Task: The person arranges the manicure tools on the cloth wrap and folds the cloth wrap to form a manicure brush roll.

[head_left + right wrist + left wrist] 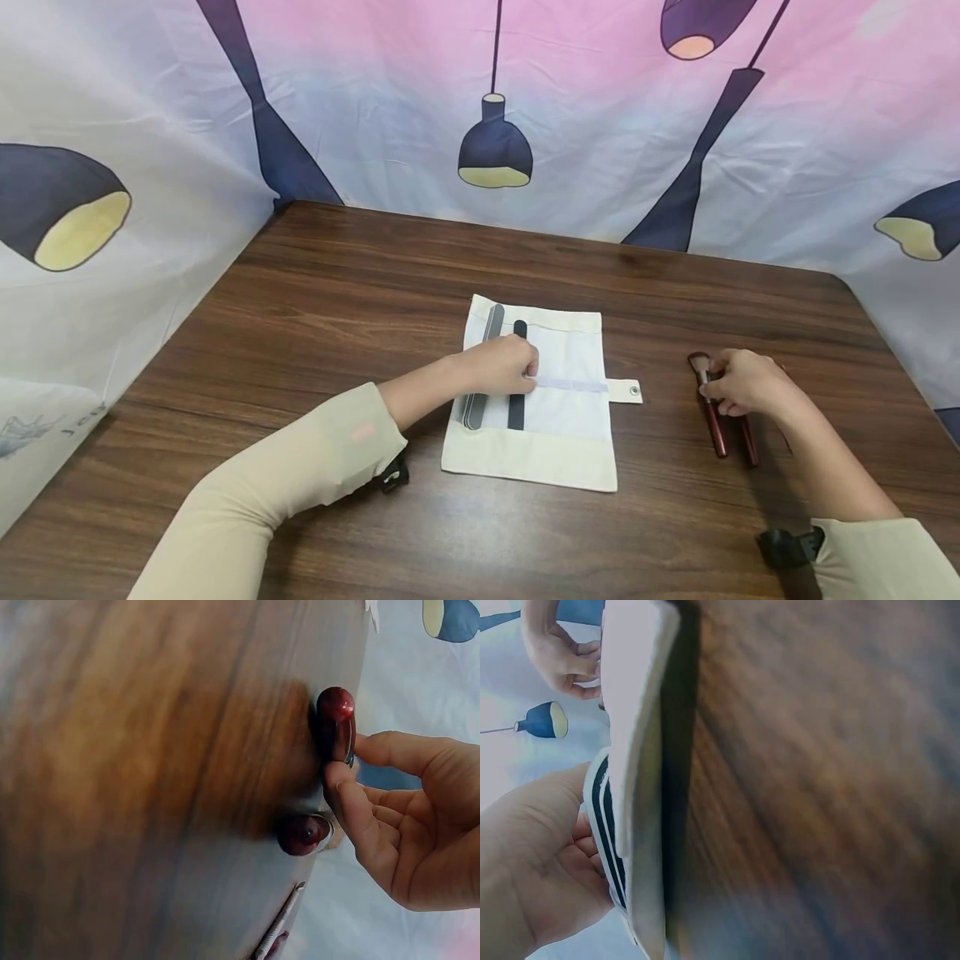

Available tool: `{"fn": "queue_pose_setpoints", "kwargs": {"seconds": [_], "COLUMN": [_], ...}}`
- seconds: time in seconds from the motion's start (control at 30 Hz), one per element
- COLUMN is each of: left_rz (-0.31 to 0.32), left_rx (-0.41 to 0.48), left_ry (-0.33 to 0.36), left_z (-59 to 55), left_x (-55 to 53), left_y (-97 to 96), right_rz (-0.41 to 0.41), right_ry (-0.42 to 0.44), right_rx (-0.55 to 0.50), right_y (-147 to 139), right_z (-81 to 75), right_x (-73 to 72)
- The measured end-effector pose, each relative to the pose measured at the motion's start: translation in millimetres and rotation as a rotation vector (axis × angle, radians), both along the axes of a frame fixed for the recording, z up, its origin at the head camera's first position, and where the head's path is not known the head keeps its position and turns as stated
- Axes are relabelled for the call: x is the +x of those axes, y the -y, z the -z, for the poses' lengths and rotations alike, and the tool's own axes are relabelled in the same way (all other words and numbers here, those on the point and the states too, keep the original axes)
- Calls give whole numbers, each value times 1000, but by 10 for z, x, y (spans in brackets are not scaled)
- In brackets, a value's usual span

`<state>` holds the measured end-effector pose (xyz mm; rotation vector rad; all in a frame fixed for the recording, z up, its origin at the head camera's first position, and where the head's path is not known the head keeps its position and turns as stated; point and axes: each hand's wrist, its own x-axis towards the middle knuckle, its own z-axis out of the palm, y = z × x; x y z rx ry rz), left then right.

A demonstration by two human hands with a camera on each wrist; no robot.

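A cream fabric roll pouch [528, 461] lies unfolded, with a grey nail file [475, 411] and a black nail file [517, 412] upright in it. Over these files my left hand [498, 365] has curled fingers, pinching the pale elastic band [573, 385] across the pouch; its fingertips are partly hidden. Off to the right, my right hand [753, 383] pinches a makeup brush [716, 429] with a dark red handle between thumb and fingers. The brush's bristle end points away from me. Beside it lies a second red handle [304, 834], its far end hidden under the hand.
A thin metal tool [277, 922] lies past the second handle, partly cut off in the right wrist view. From the pouch's right side sticks out a snap tab [626, 391]. Printed cloth [405, 125] hangs behind the brown wooden table [352, 275].
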<state>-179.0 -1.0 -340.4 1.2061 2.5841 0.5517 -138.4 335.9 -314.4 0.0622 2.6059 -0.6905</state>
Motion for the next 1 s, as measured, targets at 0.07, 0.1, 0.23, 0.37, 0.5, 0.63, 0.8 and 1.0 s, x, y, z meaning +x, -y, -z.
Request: {"fn": "queue_pose_setpoints", "kwargs": {"seconds": [0.07,0.1,0.23,0.37,0.5,0.63,0.8,1.0], "left_rz": [-2,-2,6,18,21,35,36,27], "left_rx": [10,13,17,24,29,25,8,6], "left_ry": [6,7,17,25,26,28,42,76], "left_z": [0,-2,-7,-3,4,-5,-17,-18], "left_x": [2,4,7,-3,-16,-23,-35,-42], "left_y": [5,6,8,8,0,-5,-10,-17], "right_rz": [-5,-5,5,36,83,120,169,182], "right_ry": [-3,-8,-67,-176,-298,-399,-487,-486], "right_rx": [-2,-5,2,25,-4,-116,-400,-743], "right_y": [-1,0,8,47,153,304,531,847], "right_z": [4,5,-6,-58,-111,-136,-109,-63], "right_x": [-1,-1,-12,-68,-132,-196,-332,-457]}}
